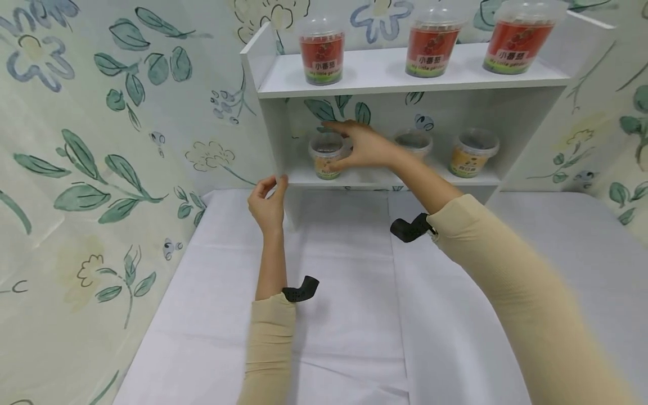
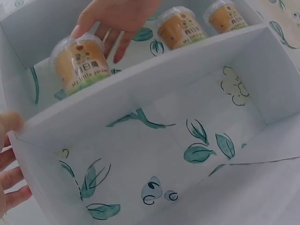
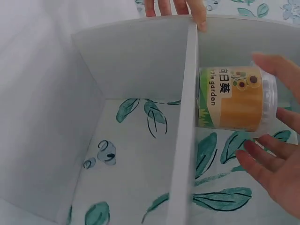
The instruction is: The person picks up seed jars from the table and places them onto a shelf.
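A small lidded cup (image 1: 326, 156) with an orange sunflower label stands at the left end of the white shelf unit's (image 1: 395, 179) lower board. My right hand (image 1: 367, 145) reaches round it, fingers spread; in the right wrist view the right hand (image 3: 276, 164) has one digit at the clear lid, other fingers apart from the cup (image 3: 234, 98). My left hand (image 1: 268, 205) holds the left side panel at the lower board's height. In the left wrist view, the left hand's fingers (image 2: 14, 180) lie along the panel's outer face.
Two similar orange cups (image 1: 473, 153) stand further right on the lower board, one partly behind the right forearm. Three red-labelled cups (image 1: 323, 56) stand on the upper board. White cloth (image 1: 344, 315) covers the table; leaf-patterned wall covering (image 1: 101, 169) hangs behind and at the sides.
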Tool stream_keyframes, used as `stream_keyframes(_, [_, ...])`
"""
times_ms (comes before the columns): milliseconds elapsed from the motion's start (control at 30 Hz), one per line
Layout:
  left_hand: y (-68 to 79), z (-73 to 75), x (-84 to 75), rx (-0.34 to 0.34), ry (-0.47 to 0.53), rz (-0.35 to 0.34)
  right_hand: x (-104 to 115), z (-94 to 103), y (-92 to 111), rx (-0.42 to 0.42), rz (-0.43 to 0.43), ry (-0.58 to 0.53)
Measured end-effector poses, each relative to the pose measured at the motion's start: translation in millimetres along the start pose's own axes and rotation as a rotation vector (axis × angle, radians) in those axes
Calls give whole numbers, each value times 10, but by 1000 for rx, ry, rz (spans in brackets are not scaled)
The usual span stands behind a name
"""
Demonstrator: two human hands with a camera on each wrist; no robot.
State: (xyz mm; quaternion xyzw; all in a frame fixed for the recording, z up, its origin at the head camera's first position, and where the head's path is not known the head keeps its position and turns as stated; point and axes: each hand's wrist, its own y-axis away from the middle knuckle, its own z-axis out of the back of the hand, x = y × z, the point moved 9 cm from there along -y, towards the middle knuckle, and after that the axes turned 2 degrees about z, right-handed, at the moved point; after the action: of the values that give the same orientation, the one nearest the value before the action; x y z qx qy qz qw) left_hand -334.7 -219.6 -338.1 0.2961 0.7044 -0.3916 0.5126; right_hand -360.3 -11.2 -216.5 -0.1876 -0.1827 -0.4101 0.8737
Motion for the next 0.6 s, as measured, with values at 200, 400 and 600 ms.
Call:
stream_keyframes(200, [30,38,-164,-51,47,-76,3,74,469,-307,16,-99])
stream_keyframes(400, [242,141,-678,-138,261,-273,-121,46,1201,-598,-44,-284])
stream_keyframes(600, [431,-80,-1047,103,129,-374,-282,22,1755,-781,-96,-303])
